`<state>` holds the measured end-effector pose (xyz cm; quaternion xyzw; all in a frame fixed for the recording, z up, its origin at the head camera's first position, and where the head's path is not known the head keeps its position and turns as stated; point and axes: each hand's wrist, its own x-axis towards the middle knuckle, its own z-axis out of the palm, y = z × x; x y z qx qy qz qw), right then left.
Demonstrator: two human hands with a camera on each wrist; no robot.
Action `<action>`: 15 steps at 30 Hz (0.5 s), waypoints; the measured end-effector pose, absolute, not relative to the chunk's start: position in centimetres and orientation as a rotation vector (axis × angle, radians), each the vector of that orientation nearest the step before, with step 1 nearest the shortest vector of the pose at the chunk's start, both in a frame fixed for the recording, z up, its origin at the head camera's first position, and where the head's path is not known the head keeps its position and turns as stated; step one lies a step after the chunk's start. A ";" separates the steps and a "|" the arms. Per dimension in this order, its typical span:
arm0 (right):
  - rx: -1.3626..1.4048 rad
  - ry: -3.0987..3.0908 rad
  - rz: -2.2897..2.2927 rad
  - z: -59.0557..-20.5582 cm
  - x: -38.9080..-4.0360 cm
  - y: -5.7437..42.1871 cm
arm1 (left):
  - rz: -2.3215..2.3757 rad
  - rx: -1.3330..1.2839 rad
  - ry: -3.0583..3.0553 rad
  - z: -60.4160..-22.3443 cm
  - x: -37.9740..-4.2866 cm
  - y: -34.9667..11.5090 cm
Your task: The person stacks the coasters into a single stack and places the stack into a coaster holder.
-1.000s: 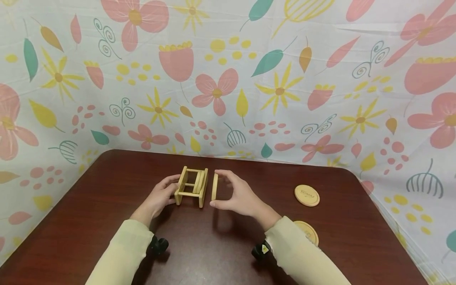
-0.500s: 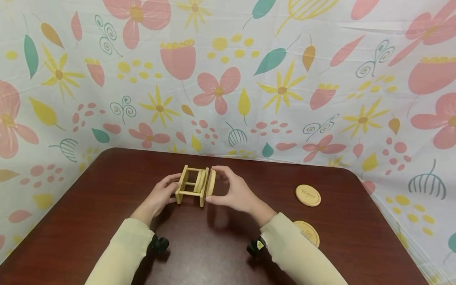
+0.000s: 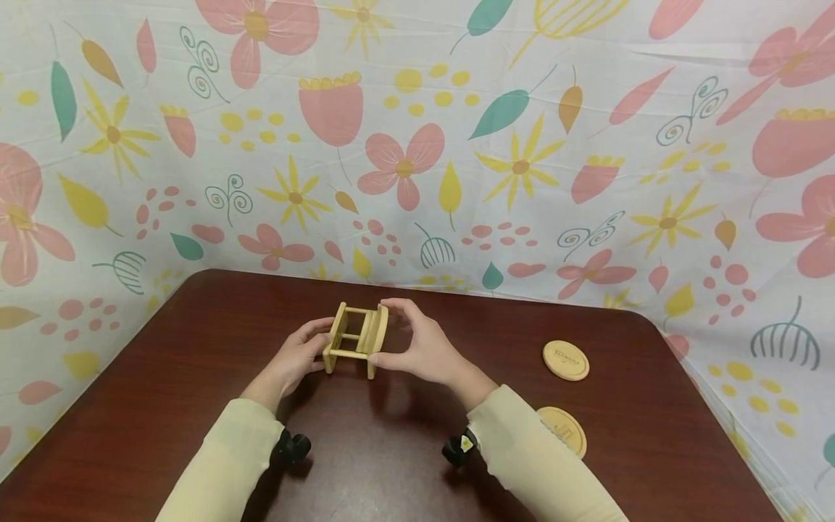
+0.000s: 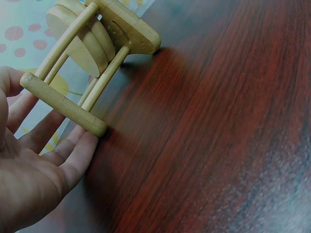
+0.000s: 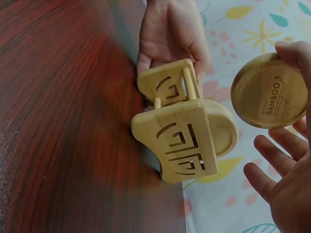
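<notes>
Left hand: the left hand [image 3: 293,359] is being kept partly curled, with the end panel nearest it being gripped between thumb and fingers.
Bamboo coaster rack: the bamboo coaster rack [image 5: 165,145] is being stood upright on the dark red wooden table [image 3: 365,464], between the two hands.
Right hand: the right hand [image 3: 424,351] is being spread into a wide pinch, thumb and fingers being set on opposite edges of one disc.
Pinched coaster: the round "BAMBOO" coaster [image 5: 269,92] is being held on edge near the right end panel, a gap being shown in the right wrist view.
Coasters in rack: at least two stored coasters [image 4: 82,53] are being held upright by the rack, towards its right panel.
Coasters on table: a far coaster [image 3: 565,360] is being left lying flat at the right; a near coaster [image 3: 566,429] is being partly hidden by the right sleeve [image 3: 541,449].
Backdrop: a floral cloth [image 3: 587,109] is being hung behind.
</notes>
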<state>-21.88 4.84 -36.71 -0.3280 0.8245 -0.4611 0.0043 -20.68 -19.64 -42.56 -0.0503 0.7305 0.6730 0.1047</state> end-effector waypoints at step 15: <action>-0.982 2.577 -1.432 -36.2 -22.1 3.9 | 1.972 -0.146 2.181 -42.8 -20.8 -19.7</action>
